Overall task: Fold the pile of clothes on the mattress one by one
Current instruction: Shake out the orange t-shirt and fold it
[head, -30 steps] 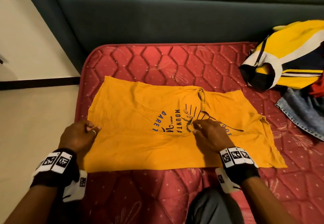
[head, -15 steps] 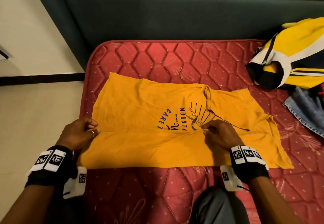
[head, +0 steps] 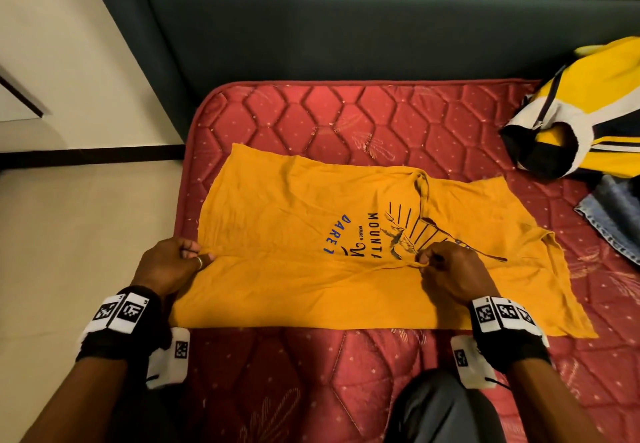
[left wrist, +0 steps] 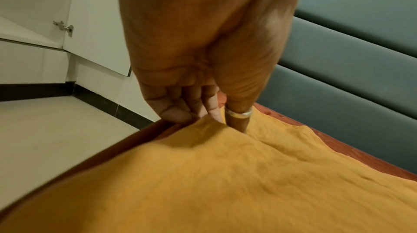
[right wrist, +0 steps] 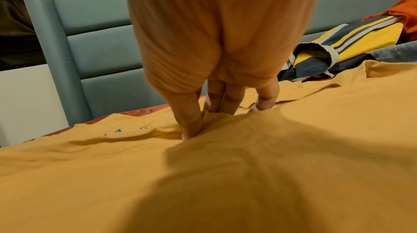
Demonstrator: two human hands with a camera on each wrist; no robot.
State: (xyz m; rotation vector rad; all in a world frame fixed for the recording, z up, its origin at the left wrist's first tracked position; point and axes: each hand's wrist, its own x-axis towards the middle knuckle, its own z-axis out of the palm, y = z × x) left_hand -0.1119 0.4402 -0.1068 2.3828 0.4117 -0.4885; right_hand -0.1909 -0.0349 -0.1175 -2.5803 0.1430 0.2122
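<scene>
A padded teal headboard (head: 346,27) with horizontal channels runs along the far side of the bed, its end panel (right wrist: 33,22) rising at the corner. To the left, pale floor tiles (head: 86,252) meet a cream wall (head: 69,44) edged with a dark skirting strip (head: 90,155). A white cabinet door (left wrist: 94,22) with a metal hinge (left wrist: 64,27) hangs open there. The light is warm and dim.

my left hand (head: 166,264) has a silver ring (left wrist: 239,114), both wrists w/ black bands + white blocks w/ b&w square tags. right hand (head: 453,274) bare, grey trousers (head: 433,408).
</scene>
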